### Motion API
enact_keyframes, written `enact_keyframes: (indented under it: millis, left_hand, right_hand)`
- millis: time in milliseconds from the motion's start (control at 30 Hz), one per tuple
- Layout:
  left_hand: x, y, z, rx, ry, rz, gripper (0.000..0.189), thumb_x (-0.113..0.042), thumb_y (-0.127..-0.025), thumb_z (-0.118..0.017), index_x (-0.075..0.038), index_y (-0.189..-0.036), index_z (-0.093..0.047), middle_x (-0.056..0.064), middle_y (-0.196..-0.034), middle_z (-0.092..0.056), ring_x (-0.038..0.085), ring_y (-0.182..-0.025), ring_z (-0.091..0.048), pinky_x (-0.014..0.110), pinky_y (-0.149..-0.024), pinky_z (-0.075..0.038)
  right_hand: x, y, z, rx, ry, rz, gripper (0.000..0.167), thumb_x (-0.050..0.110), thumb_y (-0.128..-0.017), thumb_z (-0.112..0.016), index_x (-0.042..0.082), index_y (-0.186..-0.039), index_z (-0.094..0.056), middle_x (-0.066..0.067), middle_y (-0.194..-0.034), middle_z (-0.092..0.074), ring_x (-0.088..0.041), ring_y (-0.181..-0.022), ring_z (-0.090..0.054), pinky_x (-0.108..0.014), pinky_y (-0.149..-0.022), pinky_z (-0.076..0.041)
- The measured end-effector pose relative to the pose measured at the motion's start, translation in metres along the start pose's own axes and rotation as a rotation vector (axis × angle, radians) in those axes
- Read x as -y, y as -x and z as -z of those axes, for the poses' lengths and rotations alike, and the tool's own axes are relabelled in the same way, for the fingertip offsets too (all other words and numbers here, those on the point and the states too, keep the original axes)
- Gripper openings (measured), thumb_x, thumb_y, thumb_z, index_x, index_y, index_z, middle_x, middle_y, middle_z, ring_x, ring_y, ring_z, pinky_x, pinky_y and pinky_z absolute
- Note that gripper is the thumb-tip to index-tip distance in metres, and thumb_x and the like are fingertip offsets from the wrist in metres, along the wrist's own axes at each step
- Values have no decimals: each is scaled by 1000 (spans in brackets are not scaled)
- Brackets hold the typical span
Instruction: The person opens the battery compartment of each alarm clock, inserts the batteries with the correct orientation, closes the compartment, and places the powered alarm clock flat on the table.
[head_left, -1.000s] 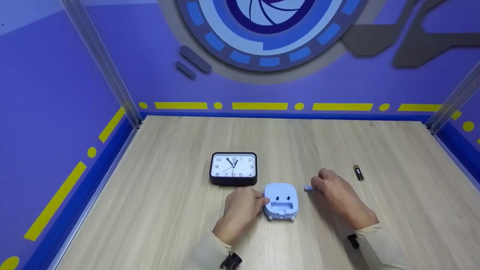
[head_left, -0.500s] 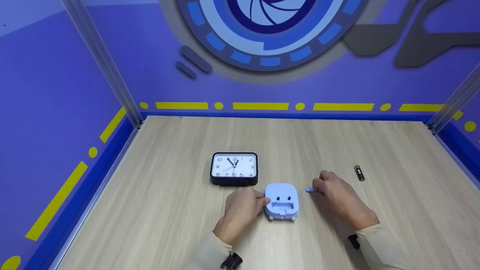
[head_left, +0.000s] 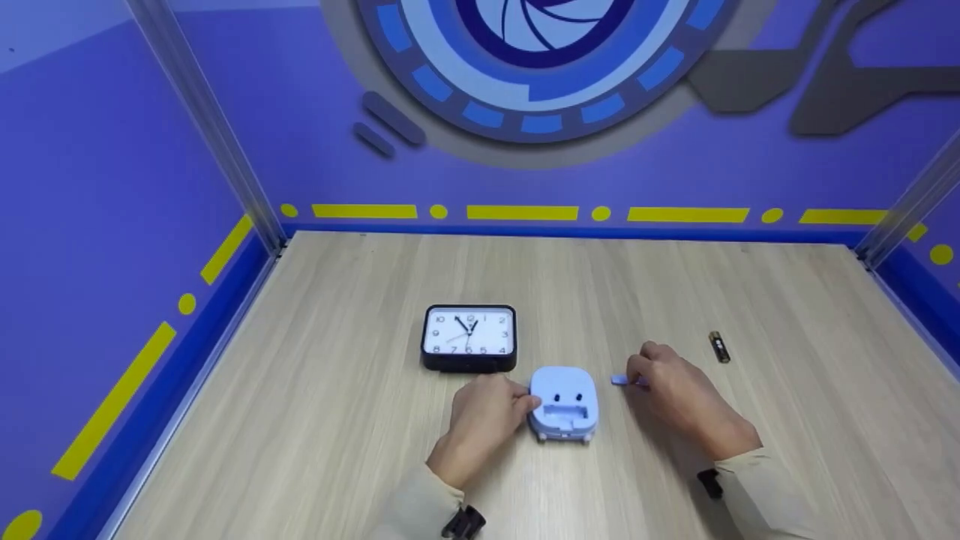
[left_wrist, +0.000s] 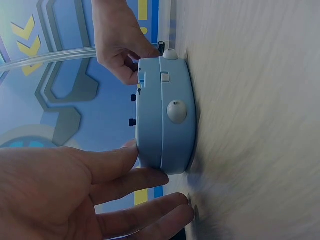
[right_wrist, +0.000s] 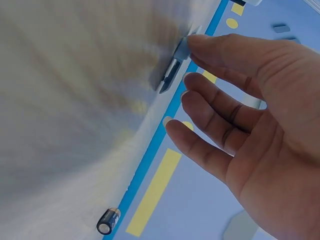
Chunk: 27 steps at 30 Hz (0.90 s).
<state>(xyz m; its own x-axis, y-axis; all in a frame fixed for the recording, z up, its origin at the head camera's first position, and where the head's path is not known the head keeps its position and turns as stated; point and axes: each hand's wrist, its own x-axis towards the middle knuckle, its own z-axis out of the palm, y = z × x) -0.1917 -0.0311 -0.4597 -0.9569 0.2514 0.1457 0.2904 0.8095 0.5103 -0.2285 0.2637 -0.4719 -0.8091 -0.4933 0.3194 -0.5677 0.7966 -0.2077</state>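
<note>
A light-blue device [head_left: 564, 381] lies flat on the table, its back up, showing two black knobs and an uncovered battery compartment. My left hand [head_left: 484, 412] pinches its left edge; in the left wrist view the thumb [left_wrist: 117, 162] is on the back and the index finger lies along the side. Two pale rounded feet [left_wrist: 176, 111] stick out from the near side. To the right, my right hand [head_left: 682, 390] pinches a small light-blue battery cover [head_left: 619, 380] between thumb and index finger, low over the table. In the right wrist view the cover [right_wrist: 172, 75] partly hides behind the thumb tip.
A black-framed alarm clock [head_left: 469, 331] stands behind the left hand. One AA-type battery [head_left: 719, 347], black and gold, lies beyond the right hand. Blue printed panels [head_left: 525, 180] wall in the wooden table [head_left: 337, 315] at the back and sides.
The battery cover has turned a little in my right fingers, and slightly more of it shows beneath them. The left hand and the blue device stay in place.
</note>
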Motion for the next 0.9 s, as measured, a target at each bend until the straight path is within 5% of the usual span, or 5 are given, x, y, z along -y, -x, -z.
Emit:
enact_keyframes:
  millis: [333,667,900]
  left_hand:
    - [1,1,0,-1,6,6,9,-28,-96,-81,-23,-94,-88,-13,-74,-67,8,-62,-49,31,-53,-40]
    - [-1,0,-1,-7,-14,9,9,-30,-95,-81,-24,-94,-88,-11,-84,-76,8,-65,-58,33,-55,-46]
    - [0,1,0,-11,1,7,15,-30,-95,-81,-24,-82,-86,-13,-68,-65,9,-58,-51,32,-52,-40]
  right_hand:
    - [-4,-2,6,-13,-5,-92,18,-1,-84,-84,7,-88,-68,-2,-86,-56,-21,-79,-57,-41,-66,-51]
    - [-18,2,17,-19,-28,-204,11,6,-91,-78,3,-98,-70,-8,-94,-61,-29,-86,-61,-51,-72,-53]
    - [-32,8,28,-55,-29,-280,14,4,-93,-77,-3,-102,-69,-17,-98,-62,-37,-90,-62,-57,-74,-53]
